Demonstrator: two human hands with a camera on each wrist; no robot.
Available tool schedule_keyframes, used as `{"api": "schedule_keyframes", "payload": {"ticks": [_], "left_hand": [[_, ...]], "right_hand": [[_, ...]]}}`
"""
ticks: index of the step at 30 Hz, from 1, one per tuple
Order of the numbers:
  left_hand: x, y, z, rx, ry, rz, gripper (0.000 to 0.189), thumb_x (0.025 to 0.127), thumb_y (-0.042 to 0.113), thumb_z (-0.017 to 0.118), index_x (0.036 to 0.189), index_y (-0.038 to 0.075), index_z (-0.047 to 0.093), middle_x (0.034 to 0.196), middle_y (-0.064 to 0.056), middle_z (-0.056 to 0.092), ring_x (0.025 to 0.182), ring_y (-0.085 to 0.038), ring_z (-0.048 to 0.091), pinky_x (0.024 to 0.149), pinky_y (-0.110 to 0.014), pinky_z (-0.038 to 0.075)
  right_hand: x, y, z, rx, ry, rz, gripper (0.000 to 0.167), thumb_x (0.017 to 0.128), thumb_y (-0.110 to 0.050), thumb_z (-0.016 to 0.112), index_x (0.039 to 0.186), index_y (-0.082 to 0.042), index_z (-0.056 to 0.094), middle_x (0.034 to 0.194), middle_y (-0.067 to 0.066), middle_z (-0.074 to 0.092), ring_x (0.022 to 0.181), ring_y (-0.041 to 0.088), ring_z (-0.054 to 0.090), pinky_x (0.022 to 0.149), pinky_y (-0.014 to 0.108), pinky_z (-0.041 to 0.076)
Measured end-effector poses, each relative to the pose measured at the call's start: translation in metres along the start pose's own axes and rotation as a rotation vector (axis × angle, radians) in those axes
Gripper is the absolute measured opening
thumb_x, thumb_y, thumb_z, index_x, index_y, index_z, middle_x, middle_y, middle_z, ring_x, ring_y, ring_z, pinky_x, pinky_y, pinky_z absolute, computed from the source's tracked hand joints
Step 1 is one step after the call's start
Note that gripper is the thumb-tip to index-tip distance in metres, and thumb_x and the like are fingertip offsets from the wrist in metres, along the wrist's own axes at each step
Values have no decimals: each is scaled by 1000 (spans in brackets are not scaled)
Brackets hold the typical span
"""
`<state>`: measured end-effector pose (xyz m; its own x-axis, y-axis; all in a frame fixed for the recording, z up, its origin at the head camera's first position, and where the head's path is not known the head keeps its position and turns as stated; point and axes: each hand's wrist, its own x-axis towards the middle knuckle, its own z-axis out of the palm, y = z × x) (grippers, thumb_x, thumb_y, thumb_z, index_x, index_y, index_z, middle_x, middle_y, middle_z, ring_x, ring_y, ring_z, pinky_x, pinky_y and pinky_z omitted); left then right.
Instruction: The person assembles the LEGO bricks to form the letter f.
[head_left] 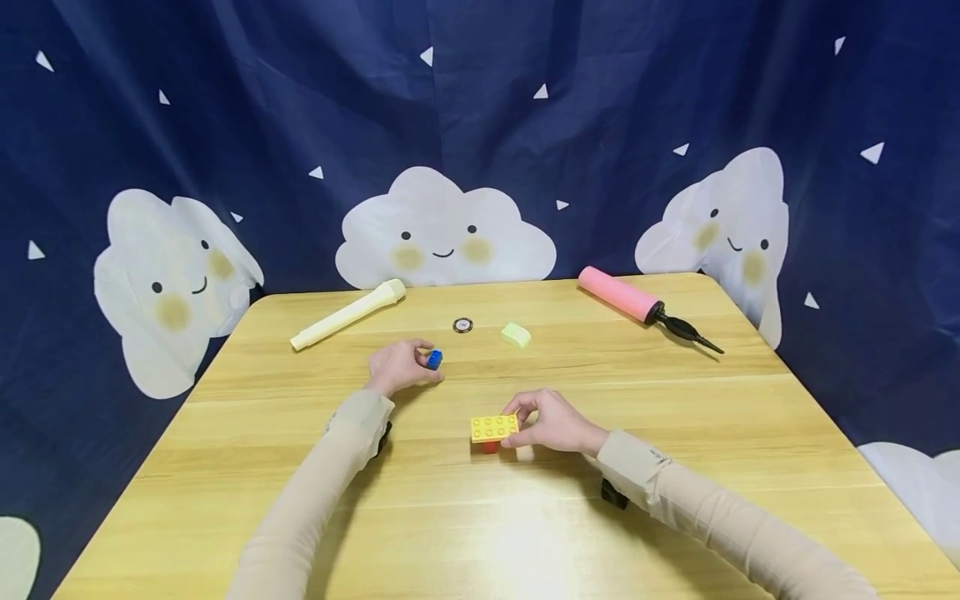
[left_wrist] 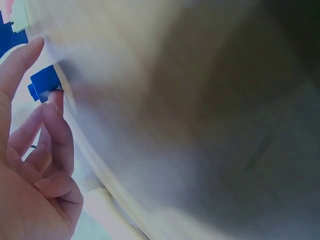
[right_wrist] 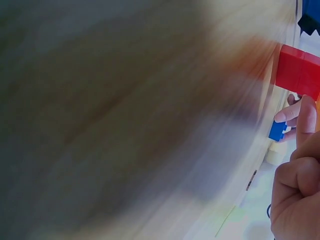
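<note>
My left hand [head_left: 401,365] has its thumb and fingers spread on either side of a small blue toy brick [head_left: 434,359]. In the left wrist view, a fingertip is right at this blue brick [left_wrist: 46,82], while the thumb tip stands apart from it. Closer to me, my right hand [head_left: 551,421] pinches a yellow eight-stud toy brick [head_left: 493,427] at its right end. Red brickwork [head_left: 490,447] shows under the yellow brick, mostly hidden by it from above. The right wrist view shows the red side [right_wrist: 297,70] close over the tabletop.
Beyond the hands lie a black-and-white round chip [head_left: 462,325] and a pale green block [head_left: 516,335]. A cream microphone-shaped tube [head_left: 348,315] lies at the back left of the wooden table [head_left: 420,517]. At the back right is a pink hand pump [head_left: 618,294] with a black end.
</note>
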<state>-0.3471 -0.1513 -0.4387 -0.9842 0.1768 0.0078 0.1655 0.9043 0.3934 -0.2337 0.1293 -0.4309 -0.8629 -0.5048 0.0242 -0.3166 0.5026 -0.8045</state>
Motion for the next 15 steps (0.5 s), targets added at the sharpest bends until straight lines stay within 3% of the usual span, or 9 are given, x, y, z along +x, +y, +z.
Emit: {"api": "schedule_keyframes", "payload": {"ticks": [15], "left_hand": [[-2,8,3,-36,13,-12,40,72,42,79,107,25,71,88,11,72,82,-11,64,64,-29,37]], "right_hand": [[0,1,2,25,-1,-8,30,71,-19,83,97,-9,69,76,-2,63,70,13,53,51,21,37]]}}
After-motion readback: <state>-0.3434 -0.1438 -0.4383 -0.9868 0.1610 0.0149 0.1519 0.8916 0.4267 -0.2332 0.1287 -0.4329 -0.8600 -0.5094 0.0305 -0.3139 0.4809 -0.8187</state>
